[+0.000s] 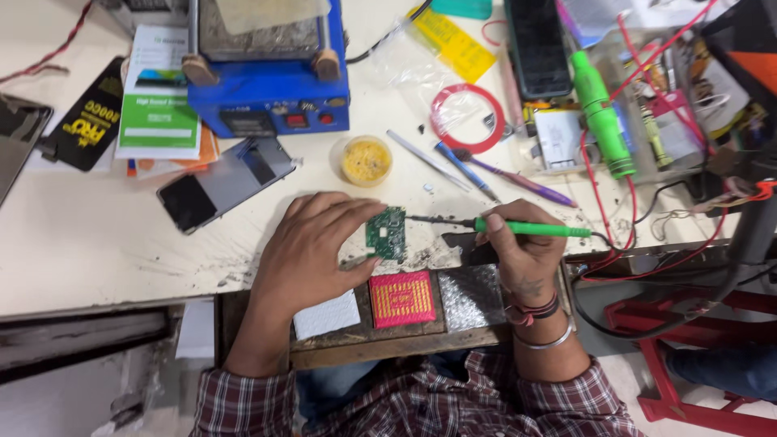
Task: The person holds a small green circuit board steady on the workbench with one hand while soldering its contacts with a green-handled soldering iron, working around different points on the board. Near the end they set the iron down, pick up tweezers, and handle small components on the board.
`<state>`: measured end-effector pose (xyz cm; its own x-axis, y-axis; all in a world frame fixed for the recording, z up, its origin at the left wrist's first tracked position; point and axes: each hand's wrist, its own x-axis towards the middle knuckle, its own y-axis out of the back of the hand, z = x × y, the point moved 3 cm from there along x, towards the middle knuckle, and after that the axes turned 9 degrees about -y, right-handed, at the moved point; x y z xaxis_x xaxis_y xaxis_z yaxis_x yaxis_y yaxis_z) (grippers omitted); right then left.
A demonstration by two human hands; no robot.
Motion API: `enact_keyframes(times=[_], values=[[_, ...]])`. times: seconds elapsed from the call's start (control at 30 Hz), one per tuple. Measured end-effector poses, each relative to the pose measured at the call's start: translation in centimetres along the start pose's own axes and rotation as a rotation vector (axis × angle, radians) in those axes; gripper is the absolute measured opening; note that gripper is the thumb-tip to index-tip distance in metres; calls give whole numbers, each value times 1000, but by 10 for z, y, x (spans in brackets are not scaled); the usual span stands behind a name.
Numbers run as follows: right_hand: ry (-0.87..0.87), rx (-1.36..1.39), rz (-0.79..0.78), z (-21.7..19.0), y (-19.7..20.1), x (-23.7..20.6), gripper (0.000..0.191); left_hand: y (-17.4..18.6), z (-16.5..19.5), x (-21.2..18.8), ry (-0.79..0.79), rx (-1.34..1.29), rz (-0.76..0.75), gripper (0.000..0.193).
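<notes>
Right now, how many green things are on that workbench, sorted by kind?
Green-handled soldering iron, in the right hand: 1
Green circuit board, in the left hand: 1
Green bulky tool: 1
Green-and-white leaflet: 1
Total: 4

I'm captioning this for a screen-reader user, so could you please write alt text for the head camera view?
Seen from above, a person's left hand holds a small green circuit board upright on a cluttered workbench, while the right hand points a green-handled soldering iron at it. Nearby lie a yellow flux tin, a phone and a blue machine.
</notes>
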<state>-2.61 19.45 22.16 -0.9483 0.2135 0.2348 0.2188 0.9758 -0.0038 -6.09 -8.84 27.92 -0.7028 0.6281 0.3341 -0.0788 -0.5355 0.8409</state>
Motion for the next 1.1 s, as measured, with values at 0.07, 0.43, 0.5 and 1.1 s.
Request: enact_keyframes(times=[0.07, 0.43, 0.5, 1.1], values=[[36, -34, -2, 2, -4, 5, 11, -2, -7, 1, -5, 0, -10, 69], [54, -36, -36, 4, -9, 6, 12, -2, -14, -3, -5, -9, -18, 71], [54, -37, -35, 3, -8, 6, 12, -1, -14, -3, -8, -7, -13, 72], [64, -74, -36, 1, -8, 4, 12, -2, -13, -6, 0, -16, -12, 71]])
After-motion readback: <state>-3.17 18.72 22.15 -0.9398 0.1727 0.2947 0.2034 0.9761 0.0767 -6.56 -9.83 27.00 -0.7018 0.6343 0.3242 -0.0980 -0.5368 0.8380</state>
